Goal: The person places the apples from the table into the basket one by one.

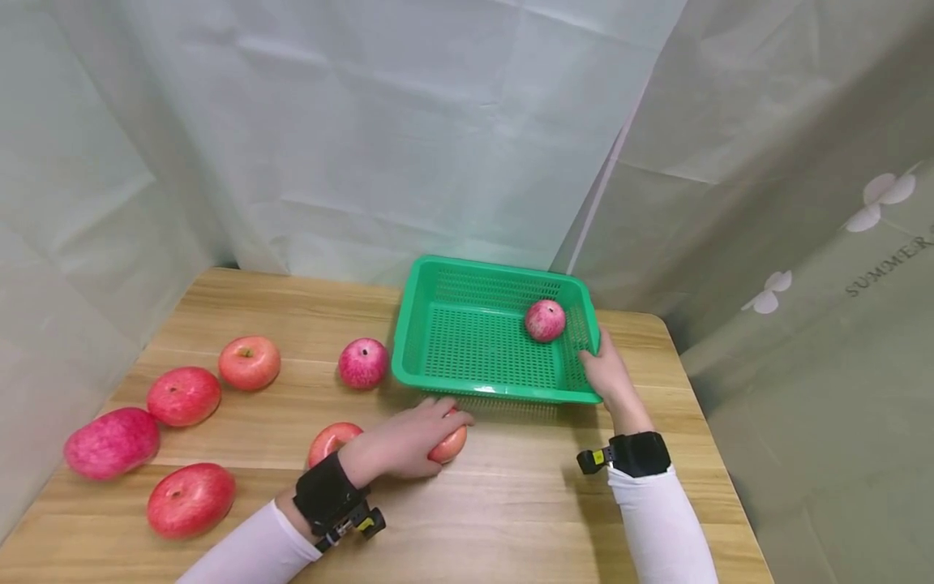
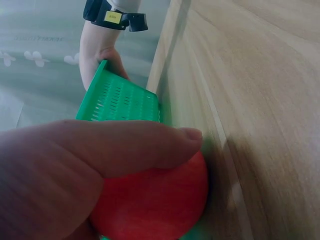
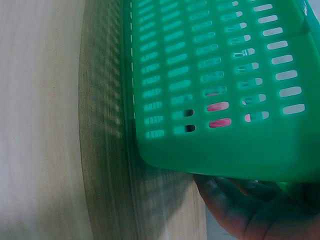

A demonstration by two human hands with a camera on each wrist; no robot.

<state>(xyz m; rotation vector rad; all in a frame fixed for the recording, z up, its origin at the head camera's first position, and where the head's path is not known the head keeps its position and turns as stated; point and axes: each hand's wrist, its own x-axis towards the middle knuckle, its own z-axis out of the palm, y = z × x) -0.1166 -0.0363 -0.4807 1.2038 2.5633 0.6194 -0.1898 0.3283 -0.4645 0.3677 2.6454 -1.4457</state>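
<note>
While the left hand (image 1: 412,440) curls over a round orange-red apple (image 1: 450,444) at the near side of a rectangular green slotted plastic basket (image 1: 467,349), head view shows most of that apple covered; thumb side hard to make out. Right hand (image 1: 607,369) holds the basket's right end, thumb over the rim, other fingers hidden behind the wall. Round speckled pink apple (image 1: 546,320) sits inside, toward that end. Round speckled magenta apple (image 1: 363,362) is on the wood-grain table (image 1: 511,511), just left of the basket. Another orange-red apple (image 1: 332,440) is partly blocked by the left wrist. Four more red-to-pink fruits (image 1: 191,500) lie at left. Both white sleeves (image 1: 664,519) cut off at bottom; grey curtain lettering cropped at right edge.

Left wrist view: thumb lies bent across the held apple, which looks deep red and touches or nearly touches the table, can't tell which. Other fingers mostly out of sight. Basket half hidden behind the thumb.

Right wrist view: basket's outer wall fills much of the frame, cropped; pink-red patches show through slots. Right hand dark, cut off at lower right, fingers bent against the basket; exact contact unclear.
</note>
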